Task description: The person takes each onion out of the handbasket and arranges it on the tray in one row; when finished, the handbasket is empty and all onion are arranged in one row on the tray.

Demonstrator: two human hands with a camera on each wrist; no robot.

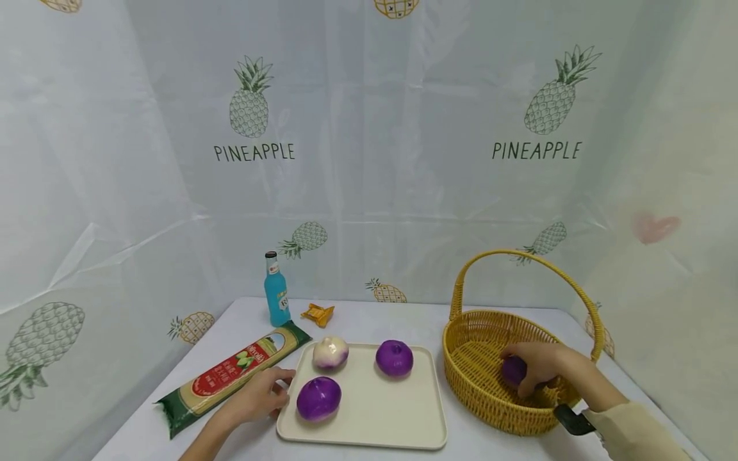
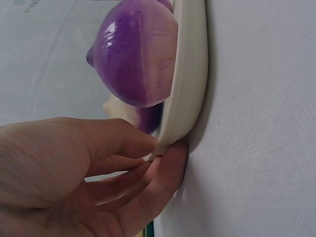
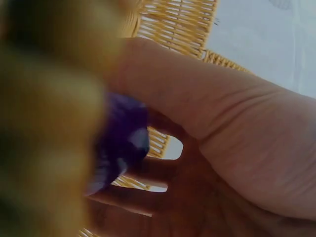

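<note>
My left hand (image 1: 262,396) pinches the left rim of a cream tray (image 1: 380,410), thumb on the edge and fingers curled beneath it, as the left wrist view shows. On the tray sit a purple onion (image 1: 319,399) near the left hand, a white onion with a purple base (image 1: 330,353) behind it, and another purple onion (image 1: 394,358) at the back right. Down inside a yellow wicker basket (image 1: 490,410), my right hand (image 1: 539,366) grips a dark purple onion (image 3: 123,138). The fingers and palm partly hide it.
A spaghetti packet (image 1: 230,374) lies slanted left of the tray. Behind it stand a blue bottle (image 1: 276,294) and, beside that, a small orange wrapped snack (image 1: 318,314). The basket's tall handle (image 1: 536,256) arches over the right arm. A pineapple-print curtain (image 1: 369,160) encloses the table.
</note>
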